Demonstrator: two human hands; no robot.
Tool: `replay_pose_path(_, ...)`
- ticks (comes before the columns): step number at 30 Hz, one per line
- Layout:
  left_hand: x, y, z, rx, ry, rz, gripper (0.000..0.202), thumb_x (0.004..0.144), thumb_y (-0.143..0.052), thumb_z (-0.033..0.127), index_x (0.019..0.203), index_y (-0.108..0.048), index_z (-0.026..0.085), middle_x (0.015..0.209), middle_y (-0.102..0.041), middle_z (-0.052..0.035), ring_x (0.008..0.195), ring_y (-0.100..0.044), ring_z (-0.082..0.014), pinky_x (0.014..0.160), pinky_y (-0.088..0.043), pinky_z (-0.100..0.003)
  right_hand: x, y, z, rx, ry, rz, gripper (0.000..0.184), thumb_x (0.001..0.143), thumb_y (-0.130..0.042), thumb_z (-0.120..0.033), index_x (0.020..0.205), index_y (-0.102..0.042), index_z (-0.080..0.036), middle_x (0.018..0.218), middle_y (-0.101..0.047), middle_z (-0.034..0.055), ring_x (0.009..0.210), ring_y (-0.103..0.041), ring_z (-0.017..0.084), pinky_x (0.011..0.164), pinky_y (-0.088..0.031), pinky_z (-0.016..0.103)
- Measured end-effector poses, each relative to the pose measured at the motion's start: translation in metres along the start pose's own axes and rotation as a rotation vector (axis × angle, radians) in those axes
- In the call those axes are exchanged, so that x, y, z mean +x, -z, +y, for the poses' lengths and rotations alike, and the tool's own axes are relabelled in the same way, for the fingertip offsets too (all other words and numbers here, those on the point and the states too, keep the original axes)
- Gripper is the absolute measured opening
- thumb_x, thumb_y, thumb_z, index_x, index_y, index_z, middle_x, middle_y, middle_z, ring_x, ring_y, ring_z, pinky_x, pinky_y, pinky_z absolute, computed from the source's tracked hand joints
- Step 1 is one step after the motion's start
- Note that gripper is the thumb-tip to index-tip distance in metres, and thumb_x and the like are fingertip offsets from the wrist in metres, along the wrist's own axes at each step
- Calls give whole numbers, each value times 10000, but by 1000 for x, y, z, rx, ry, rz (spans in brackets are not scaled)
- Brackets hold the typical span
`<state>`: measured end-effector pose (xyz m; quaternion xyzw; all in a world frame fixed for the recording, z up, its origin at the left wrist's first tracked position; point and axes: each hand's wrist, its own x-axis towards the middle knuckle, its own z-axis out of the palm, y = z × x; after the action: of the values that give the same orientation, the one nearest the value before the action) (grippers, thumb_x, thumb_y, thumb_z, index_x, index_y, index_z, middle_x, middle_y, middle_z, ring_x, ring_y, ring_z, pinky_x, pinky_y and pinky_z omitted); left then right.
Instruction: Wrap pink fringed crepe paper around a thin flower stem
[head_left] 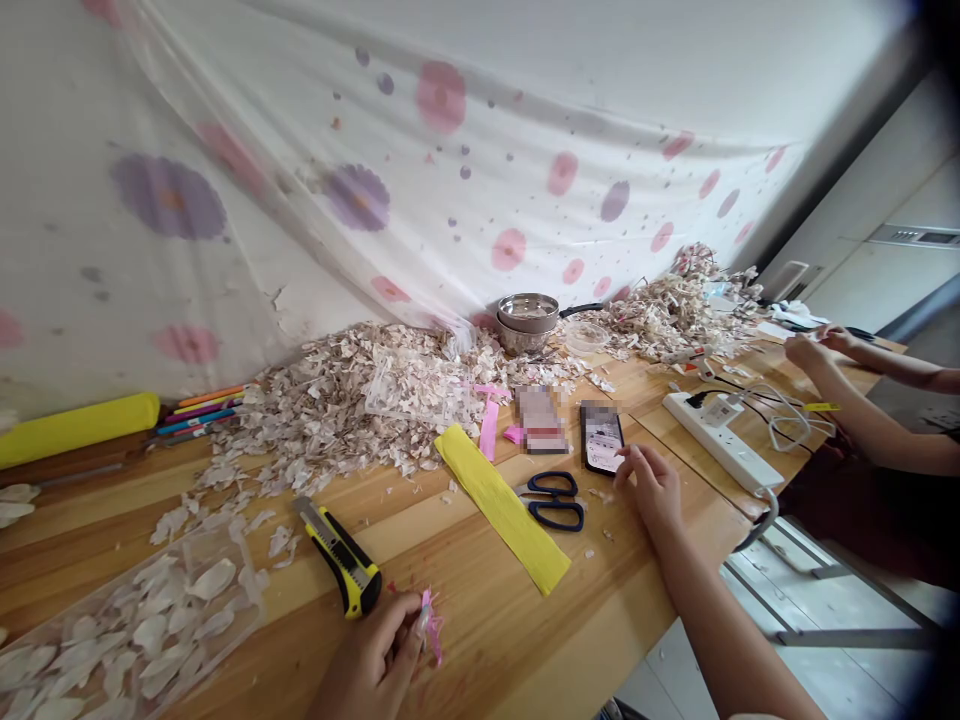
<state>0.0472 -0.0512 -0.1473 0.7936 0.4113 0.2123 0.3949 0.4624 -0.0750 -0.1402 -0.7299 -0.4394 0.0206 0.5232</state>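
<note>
My left hand (379, 655) is at the near edge of the wooden table (480, 610), fingers pinched on a small pink paper piece (431, 625). A yellow-and-black utility knife (339, 556) lies just beyond it. My right hand (654, 487) rests on the table beside a phone (601, 438), fingers loosely curled with the fingertips touching the phone's lower edge. Black-handled scissors (556, 499) lie left of that hand. A strip of yellow crepe paper (502, 505) runs diagonally between knife and scissors.
A big heap of pale paper scraps (337, 400) lines the back. Stacked metal bowls (527, 320), coloured pens (199, 410), a yellow roll (75, 428), a clear bag of white petals (135, 625), a white power strip (724, 440). Another person's hands (814, 348) work at the far right.
</note>
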Motion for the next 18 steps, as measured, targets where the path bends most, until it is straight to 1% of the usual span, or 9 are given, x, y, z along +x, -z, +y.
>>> replay_pose_path(2,-1,0,1,-7,-2,-4,295,935,-412,406,1006,-624,214,837,-719,-19,772,-687,-141,718,-532,-181,0,0,1,48,-4,-6,393,913,-396,-506,831,-609,-187,619,-663,38,679,-622,218,782,-463,363)
replay_pose_path(4,-2,1,2,0,-3,1,290,932,-416,406,987,-626,214,834,-718,-19,769,-686,-145,717,-532,-184,1,1,1,79,-5,-17,397,903,-420,-521,812,-614,-187,724,-688,65,754,-624,227,785,-466,356)
replay_pose_path(7,-3,3,5,23,15,6,291,928,-421,409,974,-631,213,864,-721,-31,823,-684,-162,760,-530,-203,-1,1,-6,111,-19,-86,403,901,-442,-527,752,-616,-196,729,-677,60,733,-611,215,750,-474,334)
replay_pose_path(10,-3,4,7,20,29,-6,292,930,-418,407,996,-627,215,894,-721,-36,859,-680,-167,778,-525,-213,-8,5,-19,139,-29,-251,419,909,-438,-539,757,-630,-200,749,-683,56,735,-621,207,736,-487,315)
replay_pose_path(12,-3,4,9,12,38,-14,291,931,-415,406,996,-624,214,905,-719,-39,858,-677,-170,775,-523,-220,-15,10,-27,137,-39,-396,394,891,-491,-537,806,-668,-195,814,-704,64,801,-639,221,754,-490,312)
replay_pose_path(14,-3,4,10,0,49,-32,292,934,-408,405,989,-620,212,881,-713,-39,821,-673,-169,749,-521,-224,-22,16,-33,119,-61,-527,370,867,-550,-529,878,-699,-190,878,-715,72,841,-643,233,733,-492,306)
replay_pose_path(16,-3,5,11,-7,50,-48,290,937,-401,400,983,-615,210,861,-704,-37,793,-666,-166,730,-515,-227,-27,23,-35,102,-90,-621,404,877,-532,-543,880,-703,-177,846,-711,76,776,-637,222,670,-489,297)
replay_pose_path(18,-3,5,11,-5,38,-58,287,938,-395,389,984,-612,206,867,-697,-39,796,-657,-167,736,-506,-236,-28,30,-37,108,-129,-683,481,904,-456,-577,820,-685,-162,743,-694,73,660,-614,196,594,-474,286)
